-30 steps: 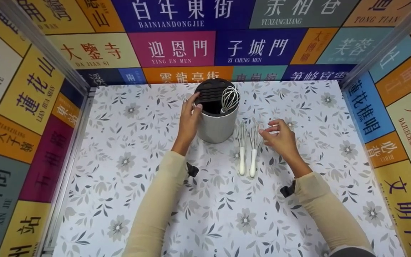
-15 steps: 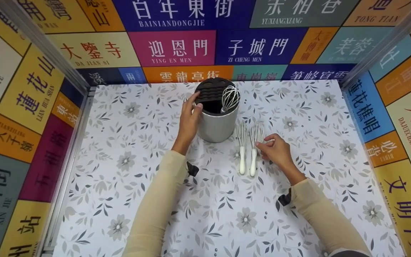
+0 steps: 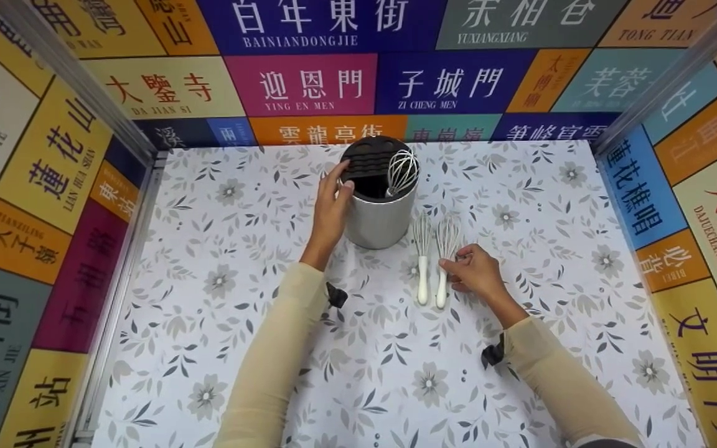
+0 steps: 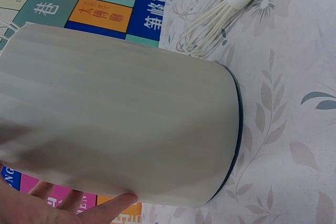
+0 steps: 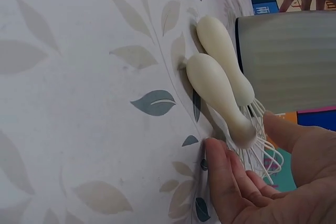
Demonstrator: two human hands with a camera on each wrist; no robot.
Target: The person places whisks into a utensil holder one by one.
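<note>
- Overall, lettered panels (image 3: 309, 84) in many colours rise along the top, left and right of the head frame.
- Spread below them, a white desk (image 3: 165, 348) printed with grey flowers and leaves fills the middle and bottom.
- Beige sleeves (image 3: 271, 354) come in from the bottom edge, one toward the centre, one at lower right.
- Just above centre, a pale grey cylindrical holder (image 3: 377, 224) stands upright, with a black ribbed insert (image 3: 368, 155) in its mouth.
- At the holder's left side, the left hand (image 3: 330, 208) rests against rim and wall with fingers extended.
- Right of centre, the right hand (image 3: 478, 269) is parted around the neck of the right whisk (image 3: 441, 289): thumb on one side, fingers on the other; I cannot tell whether they touch it.
- That whisk lies flat immediately left of the hand, wires toward the top of the frame, white handle toward the bottom.
- Parallel and just left of it lies the left whisk (image 3: 422, 280), farther from the right hand.
- A third whisk (image 3: 403, 169) stands in the holder, wires up, at the mouth's right.
</note>
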